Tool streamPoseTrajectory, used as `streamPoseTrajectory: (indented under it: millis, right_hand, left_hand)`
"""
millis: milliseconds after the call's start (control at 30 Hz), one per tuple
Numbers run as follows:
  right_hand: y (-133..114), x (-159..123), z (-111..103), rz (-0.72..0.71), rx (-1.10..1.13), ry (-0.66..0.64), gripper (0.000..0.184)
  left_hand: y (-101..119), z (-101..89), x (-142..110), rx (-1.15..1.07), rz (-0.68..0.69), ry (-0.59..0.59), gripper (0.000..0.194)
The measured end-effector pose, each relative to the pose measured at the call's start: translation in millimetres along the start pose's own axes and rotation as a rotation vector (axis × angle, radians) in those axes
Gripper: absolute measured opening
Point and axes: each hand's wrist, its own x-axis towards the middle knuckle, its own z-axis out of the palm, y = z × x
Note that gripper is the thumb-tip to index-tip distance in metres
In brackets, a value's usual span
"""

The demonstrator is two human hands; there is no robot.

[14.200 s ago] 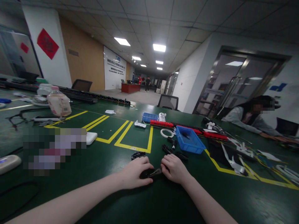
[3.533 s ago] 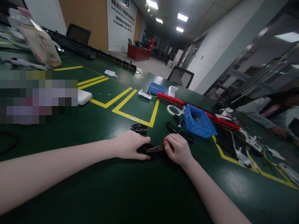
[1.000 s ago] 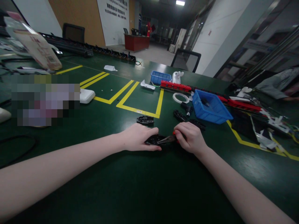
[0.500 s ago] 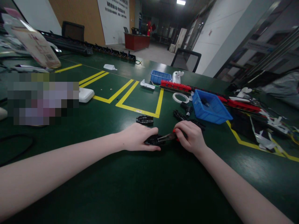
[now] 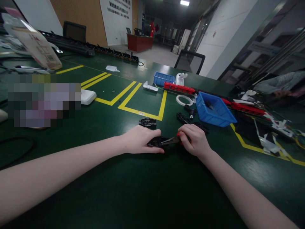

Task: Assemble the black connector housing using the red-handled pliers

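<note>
My left hand [image 5: 140, 140] grips a small black part [image 5: 155, 142] low over the green table, thumb above and a finger below it. In my right hand [image 5: 194, 139] are needle-nose pliers [image 5: 170, 140] with red handles mostly covered by my fingers. The plier tips point left and meet the black part; whether they clamp anything on it is too small to tell. Just beyond my left hand lies a similar black piece [image 5: 147, 122]. Other black parts [image 5: 182, 118] lie beyond my right hand, beside a black tool with a metal tip [image 5: 190, 111].
A blue bin [image 5: 215, 111] stands to the right, near a white tape roll [image 5: 184, 100]. Behind are a smaller blue basket [image 5: 164, 78] and a long red strip [image 5: 179, 88]. A white box [image 5: 88, 97] sits left. Yellow tape marks the green table [image 5: 133, 190].
Both hands stay nearly in place on the black part and pliers. The plier tips shift slightly against the part. At the far right, a person's arm has come into view.
</note>
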Motion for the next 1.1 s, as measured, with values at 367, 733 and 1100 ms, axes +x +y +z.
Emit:
streamPoseTrajectory:
  millis: [367,733,1100]
  right_hand:
    - [-3.7,0.7,-0.6,-0.029,-0.078,-0.124,0.029]
    - [0.7,0.0,-0.7,-0.048,-0.131,-0.122,0.033]
    - [1.5,0.3,-2.5,-0.088,-0.198,-0.058,0.027]
  left_hand:
    - [0.2,0.3,0.1,0.052,-0.005,-0.01,0.043]
    - [1.0,-0.5,1.1,0.066,-0.008,-0.022,0.043]
    - [0.7,-0.7,-0.2,0.056,0.011,-0.004,0.044]
